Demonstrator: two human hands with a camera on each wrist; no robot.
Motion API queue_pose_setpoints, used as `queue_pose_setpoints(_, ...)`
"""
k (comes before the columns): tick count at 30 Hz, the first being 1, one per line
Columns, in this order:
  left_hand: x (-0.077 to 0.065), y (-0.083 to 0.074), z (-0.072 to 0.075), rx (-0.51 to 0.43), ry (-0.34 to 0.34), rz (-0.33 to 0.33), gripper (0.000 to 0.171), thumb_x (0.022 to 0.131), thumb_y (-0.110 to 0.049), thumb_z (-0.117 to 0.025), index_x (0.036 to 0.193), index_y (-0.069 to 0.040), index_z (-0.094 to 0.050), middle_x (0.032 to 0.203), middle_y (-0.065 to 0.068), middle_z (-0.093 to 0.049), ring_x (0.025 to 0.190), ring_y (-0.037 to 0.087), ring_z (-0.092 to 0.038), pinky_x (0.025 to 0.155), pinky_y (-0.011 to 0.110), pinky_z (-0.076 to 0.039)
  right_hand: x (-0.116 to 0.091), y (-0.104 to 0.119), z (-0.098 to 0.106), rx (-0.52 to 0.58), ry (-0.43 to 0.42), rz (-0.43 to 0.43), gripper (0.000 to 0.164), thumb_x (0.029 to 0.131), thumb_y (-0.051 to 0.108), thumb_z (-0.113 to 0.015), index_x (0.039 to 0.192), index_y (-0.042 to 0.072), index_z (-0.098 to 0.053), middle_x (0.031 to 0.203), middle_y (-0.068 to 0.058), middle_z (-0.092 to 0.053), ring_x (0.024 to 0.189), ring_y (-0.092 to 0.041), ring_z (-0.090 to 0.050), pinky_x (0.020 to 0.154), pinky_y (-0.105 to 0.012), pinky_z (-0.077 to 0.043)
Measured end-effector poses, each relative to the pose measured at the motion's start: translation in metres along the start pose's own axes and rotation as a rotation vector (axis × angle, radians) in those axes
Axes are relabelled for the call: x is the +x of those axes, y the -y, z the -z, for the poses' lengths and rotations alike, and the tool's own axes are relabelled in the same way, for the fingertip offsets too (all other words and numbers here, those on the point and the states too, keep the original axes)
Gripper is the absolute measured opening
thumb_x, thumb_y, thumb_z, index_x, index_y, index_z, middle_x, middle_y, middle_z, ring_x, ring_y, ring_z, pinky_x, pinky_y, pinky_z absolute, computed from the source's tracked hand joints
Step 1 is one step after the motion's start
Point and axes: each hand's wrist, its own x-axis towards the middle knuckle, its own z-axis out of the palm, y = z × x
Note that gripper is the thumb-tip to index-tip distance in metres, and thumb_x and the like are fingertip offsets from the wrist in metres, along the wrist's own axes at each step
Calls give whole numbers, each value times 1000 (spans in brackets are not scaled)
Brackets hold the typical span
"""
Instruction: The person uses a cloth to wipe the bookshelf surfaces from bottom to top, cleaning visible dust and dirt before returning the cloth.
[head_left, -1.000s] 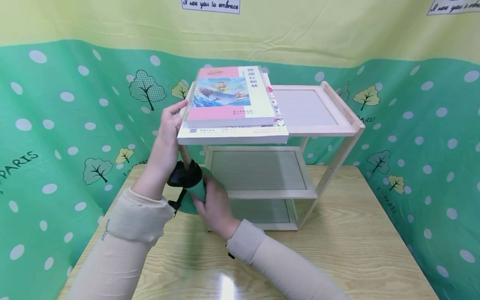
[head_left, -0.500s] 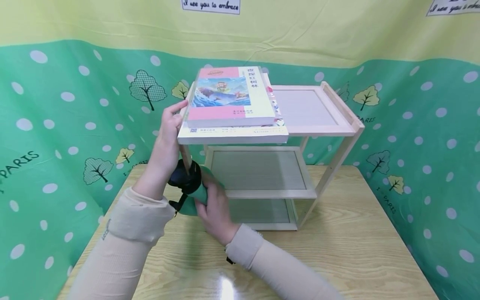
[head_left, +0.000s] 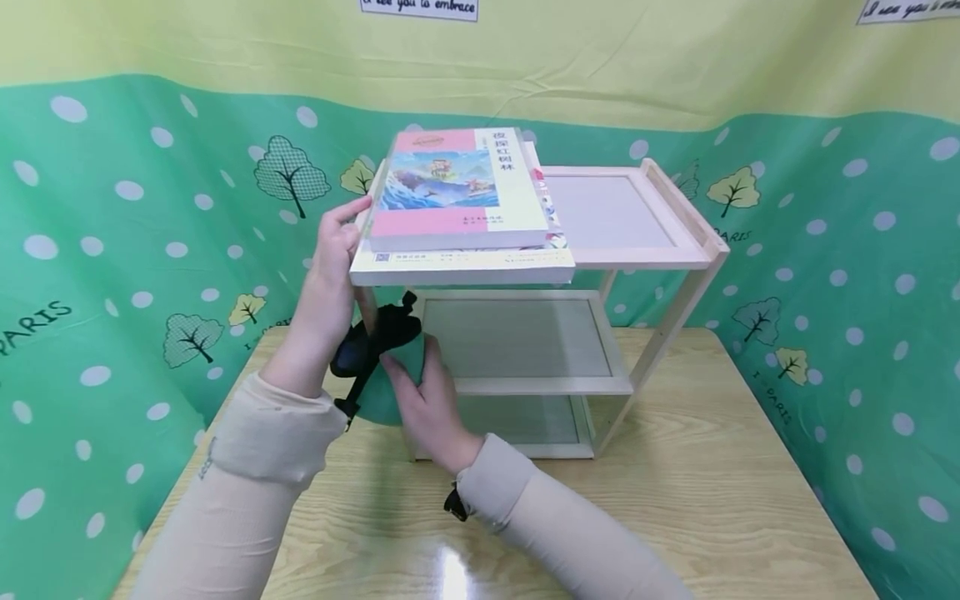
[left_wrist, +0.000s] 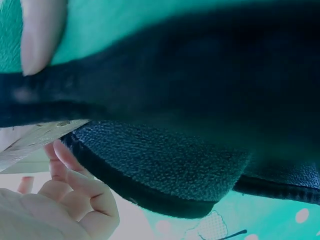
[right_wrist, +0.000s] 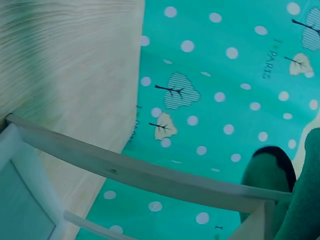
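Observation:
My left hand (head_left: 322, 267) grips the upper left side of a pale wooden three-tier shelf (head_left: 540, 387), beside two stacked books. The pink-and-cream book (head_left: 517, 196) lies on a wider white-edged book (head_left: 457, 261). In the left wrist view, that hand's fingers (left_wrist: 80, 200) curl near the shelf's side. My right hand (head_left: 435, 400) holds a soft green padded item (head_left: 384, 404) with black trim and a black strap (head_left: 363, 379), its thumb on the green fabric. The item sits around the shelf's left upright; the right wrist view shows green padding (right_wrist: 260, 175) beside the rail.
The shelf stands on a wood-grain table (head_left: 675, 500). A green and yellow printed curtain (head_left: 135, 250) hangs behind and to both sides. The shelf's raised right rail (head_left: 684, 204) borders its top tier.
My right hand has turned the green item, so its black strap end now points up and right and its thumb lies higher. The left hand stays at the shelf.

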Motion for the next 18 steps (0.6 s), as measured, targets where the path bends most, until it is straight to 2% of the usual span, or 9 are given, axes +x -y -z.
queue_pose_setpoints(2, 0, 1, 1, -22, 5, -6, 54, 102, -37, -24, 150, -13, -29, 83, 9, -63, 32, 19, -39, 33, 33, -39, 4, 3, 1, 48, 21, -11, 36, 103, 17, -49, 131, -3, -40, 101, -19, -58, 85, -13, -58, 75, -23, -50)
queue_pose_setpoints(7, 0, 2, 1, -19, -14, -28, 54, 100, -34, -24, 149, -12, -32, 76, -3, -63, 35, 19, -36, 35, 30, -37, 14, 11, 4, 142, 60, -21, 36, 103, 15, -49, 132, -2, -37, 118, -24, -56, 103, -26, -60, 88, -27, -52)
queue_pose_setpoints(10, 0, 2, 1, 20, -28, -25, 54, 100, -34, -24, 149, -12, -33, 76, -4, -64, 38, 18, -34, 36, 28, -35, 19, 15, 6, 157, 67, -30, 35, 103, 16, -49, 131, -1, -37, 118, -24, -55, 103, -23, -59, 88, -28, -51)
queue_pose_setpoints(12, 0, 1, 1, 37, -34, -16, 55, 100, -35, -24, 149, -12, -33, 82, 1, -64, 40, 16, -35, 38, 28, -35, 21, 18, 6, 155, 66, -32, 35, 103, 16, -50, 130, -1, -38, 114, -23, -55, 98, -18, -59, 86, -27, -51)
queue_pose_setpoints(15, 1, -1, 0, 54, -34, 0, 55, 100, -36, -24, 150, -12, -32, 109, 8, -63, 48, 13, -39, 43, 26, -34, 24, 22, 7, 140, 49, -28, 33, 102, 17, -51, 127, -1, -40, 108, -22, -56, 90, -10, -58, 82, -26, -51)
queue_pose_setpoints(18, 1, -3, 0, 57, -25, 15, 57, 100, -36, -26, 151, -11, -30, 135, 10, -51, 56, 12, -42, 48, 25, -33, 26, 25, 6, 122, 19, -13, 32, 101, 18, -54, 123, -1, -42, 105, -21, -57, 87, -7, -57, 79, -25, -51)
